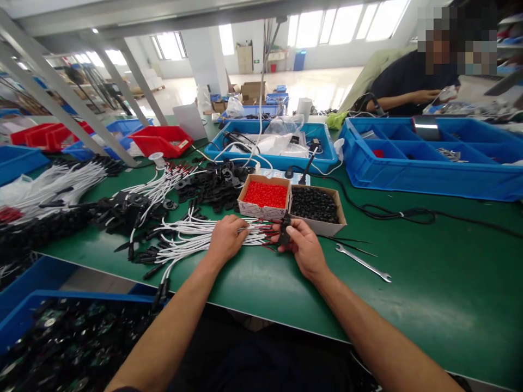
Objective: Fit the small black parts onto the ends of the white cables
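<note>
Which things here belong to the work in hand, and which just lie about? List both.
Work in hand, it seems:
- black part, held in the right hand
- white cables, under the left hand
- perhaps the red bits and black bits, close by

Probably just lying about:
- wrench
- divided bin
- blue tray

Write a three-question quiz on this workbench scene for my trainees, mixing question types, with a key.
1. True or false: The wrench lies to the left of both hands.
2. Which hand pinches the black part in its fingers? A) left B) right C) neither
3. Fill in the gap: The box of small red pieces stands beside a box of small ____ pieces.

Key:
1. False; the wrench lies to their right, on the green table.
2. B, the right hand.
3. black
</note>
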Tool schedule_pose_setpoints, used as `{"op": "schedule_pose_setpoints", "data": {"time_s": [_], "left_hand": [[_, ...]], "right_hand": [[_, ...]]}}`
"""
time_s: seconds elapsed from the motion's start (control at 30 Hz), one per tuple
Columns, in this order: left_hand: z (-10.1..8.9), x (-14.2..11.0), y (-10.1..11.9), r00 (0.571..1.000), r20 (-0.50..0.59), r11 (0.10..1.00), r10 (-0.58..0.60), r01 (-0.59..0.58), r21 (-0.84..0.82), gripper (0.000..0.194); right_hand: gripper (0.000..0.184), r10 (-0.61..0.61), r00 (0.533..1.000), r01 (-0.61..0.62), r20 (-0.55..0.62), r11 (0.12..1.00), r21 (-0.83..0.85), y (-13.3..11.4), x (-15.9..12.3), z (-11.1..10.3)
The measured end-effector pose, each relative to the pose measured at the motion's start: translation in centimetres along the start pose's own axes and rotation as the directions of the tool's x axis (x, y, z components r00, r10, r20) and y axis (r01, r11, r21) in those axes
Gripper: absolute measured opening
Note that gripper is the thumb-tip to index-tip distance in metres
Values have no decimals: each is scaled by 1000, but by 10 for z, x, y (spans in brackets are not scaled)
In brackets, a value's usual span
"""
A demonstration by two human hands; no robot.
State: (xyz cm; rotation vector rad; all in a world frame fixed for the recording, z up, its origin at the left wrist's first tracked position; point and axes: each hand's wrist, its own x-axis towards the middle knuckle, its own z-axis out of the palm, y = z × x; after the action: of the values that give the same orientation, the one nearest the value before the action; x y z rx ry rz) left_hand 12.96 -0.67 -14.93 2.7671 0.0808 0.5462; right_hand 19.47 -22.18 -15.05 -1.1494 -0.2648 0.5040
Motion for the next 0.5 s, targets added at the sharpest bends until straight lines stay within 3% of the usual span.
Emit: {"op": "schedule_pose_setpoints", "data": {"time_s": [0.2,0.33,0.4,0.5], "left_hand": [[-8,-5,5,988,-153,999,23,-16,47,24],[-8,-9,8,952,-301,998,61,-65,-6,20],[-6,-12,12,943,-317,991,104,-126,-51,19],[-1,-16,18,951,-256,973,174,-207,-107,18]], "right_hand": [[25,-33,999,34,-12,998,58,0,-2,0],[21,-16,1000,17,-7,988,152,-2,-2,1],[23,10,1000,-11,4,981,192,-3,-1,1],[26,41,999,-48,32,970,239,-4,0,-1]]}}
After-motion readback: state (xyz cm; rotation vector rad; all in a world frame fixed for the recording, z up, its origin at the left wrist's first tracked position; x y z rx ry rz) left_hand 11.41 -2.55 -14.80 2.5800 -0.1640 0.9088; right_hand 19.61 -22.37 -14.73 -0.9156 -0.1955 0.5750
